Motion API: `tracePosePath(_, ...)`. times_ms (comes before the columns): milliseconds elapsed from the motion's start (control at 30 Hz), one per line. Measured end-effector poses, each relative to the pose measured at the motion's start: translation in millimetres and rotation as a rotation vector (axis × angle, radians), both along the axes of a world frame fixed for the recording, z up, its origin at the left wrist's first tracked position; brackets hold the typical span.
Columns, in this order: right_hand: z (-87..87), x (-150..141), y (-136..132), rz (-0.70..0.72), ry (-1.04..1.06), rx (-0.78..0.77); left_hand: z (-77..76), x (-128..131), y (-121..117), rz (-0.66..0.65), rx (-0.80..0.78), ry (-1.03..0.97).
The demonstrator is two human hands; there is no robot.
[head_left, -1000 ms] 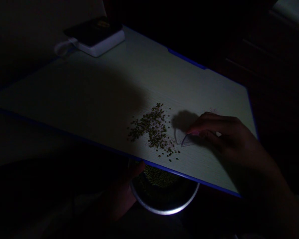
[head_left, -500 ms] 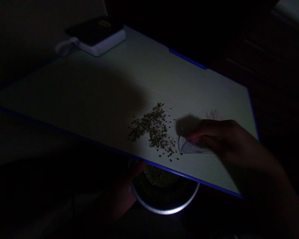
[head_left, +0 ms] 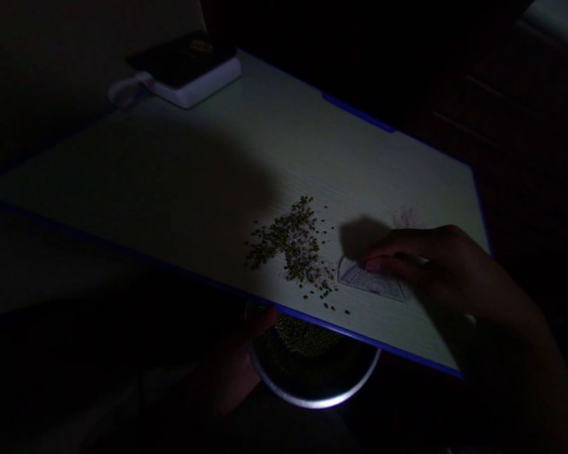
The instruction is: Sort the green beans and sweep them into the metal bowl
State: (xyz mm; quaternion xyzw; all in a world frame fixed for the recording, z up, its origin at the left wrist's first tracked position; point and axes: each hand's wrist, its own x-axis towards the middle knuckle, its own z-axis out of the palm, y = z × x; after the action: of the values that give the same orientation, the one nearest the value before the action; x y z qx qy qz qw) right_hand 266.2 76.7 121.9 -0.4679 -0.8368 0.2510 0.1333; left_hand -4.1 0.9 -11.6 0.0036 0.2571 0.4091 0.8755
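Note:
My right hand (head_left: 430,265) pinches a clear half-round protractor (head_left: 372,280) between thumb and fingers, its straight edge toward me, just right of a scattered patch of small green beans (head_left: 296,243). The beans, likely mung beans, lie on a pale board (head_left: 208,176) with a blue rim. Under the board's near edge is a round metal bowl (head_left: 322,401) with more green beans (head_left: 307,335) inside; the board hides its far part. My left hand (head_left: 241,366) is closed around the bowl's left side, its thumb up at the board's edge. Darkness hides most of its fingers.
A white box-like object with a dark top (head_left: 189,75) and a pale strap (head_left: 125,91) sits at the board's far left corner. A faint reddish smudge (head_left: 407,217) marks the board behind my right hand. Deep shadow covers the surroundings.
The protractor has tilted, its right end swinging toward me, and my right hand has shifted slightly right. A few beans near its tip have moved toward the board's near edge. My left hand stays put.

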Motion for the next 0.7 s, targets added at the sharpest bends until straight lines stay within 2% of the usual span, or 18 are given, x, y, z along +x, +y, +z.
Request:
tracePosePath(333,3.3,-5.6,-1.6,0.036,0.025,-0.018,-1.1,-0.1,0.7,-0.046,-0.039,-0.018)
tracePosePath(700,1.1,-8.6,-2.6,0.023,0.026,-0.049,1.6,2.4,3.1,-0.011,-0.006,-0.007)
